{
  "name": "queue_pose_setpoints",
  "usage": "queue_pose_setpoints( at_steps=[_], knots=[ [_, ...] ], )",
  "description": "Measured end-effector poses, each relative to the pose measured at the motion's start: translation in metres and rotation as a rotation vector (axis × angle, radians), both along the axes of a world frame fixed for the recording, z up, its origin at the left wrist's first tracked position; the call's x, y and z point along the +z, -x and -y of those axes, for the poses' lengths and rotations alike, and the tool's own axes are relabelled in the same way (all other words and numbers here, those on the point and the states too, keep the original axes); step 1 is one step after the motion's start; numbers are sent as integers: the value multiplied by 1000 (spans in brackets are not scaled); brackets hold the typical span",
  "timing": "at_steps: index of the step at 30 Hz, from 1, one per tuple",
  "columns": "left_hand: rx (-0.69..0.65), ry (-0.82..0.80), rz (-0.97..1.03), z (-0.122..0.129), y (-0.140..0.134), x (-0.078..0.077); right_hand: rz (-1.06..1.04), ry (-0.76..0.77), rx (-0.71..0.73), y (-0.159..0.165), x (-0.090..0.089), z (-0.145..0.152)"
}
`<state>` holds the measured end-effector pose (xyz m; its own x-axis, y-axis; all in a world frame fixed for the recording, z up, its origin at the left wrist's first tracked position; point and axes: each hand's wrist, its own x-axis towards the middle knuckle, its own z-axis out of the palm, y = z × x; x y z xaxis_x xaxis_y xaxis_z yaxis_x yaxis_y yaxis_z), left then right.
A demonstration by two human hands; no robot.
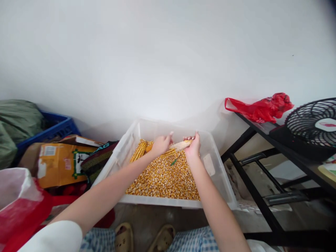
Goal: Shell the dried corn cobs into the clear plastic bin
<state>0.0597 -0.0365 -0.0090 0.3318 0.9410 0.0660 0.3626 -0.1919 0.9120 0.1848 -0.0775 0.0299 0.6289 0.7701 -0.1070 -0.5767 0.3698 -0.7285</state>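
Note:
A partly stripped corn cob, its pale core bare along much of its length, is held above the loose kernels. My right hand is wrapped round its right end, where some yellow kernels remain. Close to the cob's other end is my left hand, its fingers curled; what lies in them is hidden. Shelled corn kernels spread over the bottom of a translucent plastic bin. Whole corn cobs lie at the bin's back left, and a small green thing rests on the kernels below the held cob.
To the right stands a black-framed table bearing a red plastic bag and a black fan. At left are a blue crate, a yellow package and a red-and-white bag. A white wall rises behind the bin.

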Motion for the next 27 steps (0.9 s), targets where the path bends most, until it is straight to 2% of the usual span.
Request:
queue_pose_setpoints(
  at_steps=[3,5,10,13,15,18,20,22,24,26,27],
  knots=[
    [-32,-168,-119,18,-9,-3,-7,46,-13,7,-3,0],
    [-65,-127,-101,26,-15,-8,56,26,26,12,-2,1],
    [-135,259,230,26,-22,-16,242,-68,197,17,5,3],
    [-213,591,413,23,-24,-21,264,-92,236,22,8,7],
    [-230,798,444,19,-22,-23,285,-102,286,28,7,11],
    [-253,878,385,6,-12,-21,276,-103,324,32,7,13],
    [-243,784,325,-6,-2,-14,210,-97,253,27,7,10],
    [-173,586,272,-15,7,-6,123,-85,135,17,7,7],
    [-107,290,156,-17,10,-2,57,-73,53,6,7,4],
    [-110,-31,-8,-10,7,-3,22,-62,11,-1,6,2],
    [-116,-139,-77,-4,4,-5,17,-58,2,-2,5,1]
  ],
)
